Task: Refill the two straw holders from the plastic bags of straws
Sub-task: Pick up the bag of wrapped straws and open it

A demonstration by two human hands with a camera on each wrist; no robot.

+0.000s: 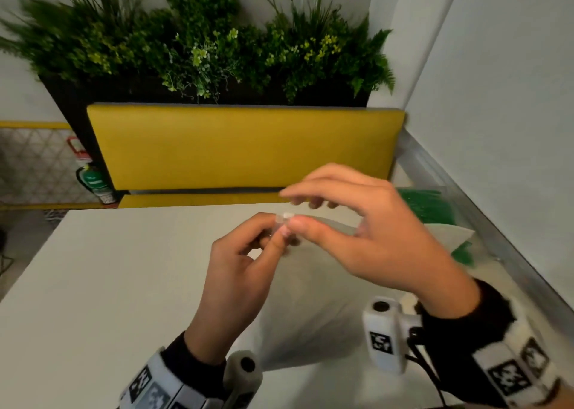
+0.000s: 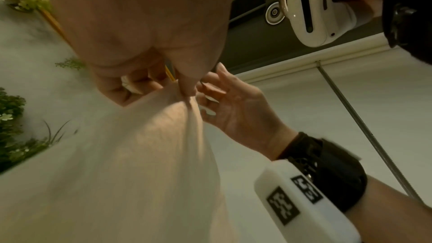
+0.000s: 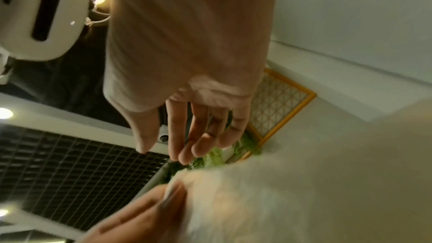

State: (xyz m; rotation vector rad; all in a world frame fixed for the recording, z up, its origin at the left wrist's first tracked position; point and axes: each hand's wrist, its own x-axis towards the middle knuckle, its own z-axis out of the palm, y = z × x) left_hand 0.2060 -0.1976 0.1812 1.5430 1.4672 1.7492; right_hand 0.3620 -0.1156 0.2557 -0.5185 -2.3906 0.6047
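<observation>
In the middle of the head view, the left hand [image 1: 245, 253] pinches the top of a white plastic bag [image 1: 310, 309] and holds it up over the white table [image 1: 108, 284]. The bag hangs down from the pinch toward the bottom of the frame. The left wrist view shows the bag bunched into a tight neck right under the thumb and fingers. What is inside this bag cannot be seen.

The right hand [image 1: 366, 231] is just to the right of the pinch. Its fingers are spread and a little bent. Its thumb [image 1: 310, 227] lies against the left hand's fingertips at the bag top. In the right wrist view the fingers are long and loose, with nothing in them. So this hand is apart, not closed on anything.

At the right edge of the head view, past the right hand, lies a clear bag of green straws [image 1: 428, 207] on the table by the wall. Another bit of green [image 1: 464, 252] shows just below it.

Behind the table are a yellow bench back [image 1: 242, 148] and green plants [image 1: 202, 45] at the top.
</observation>
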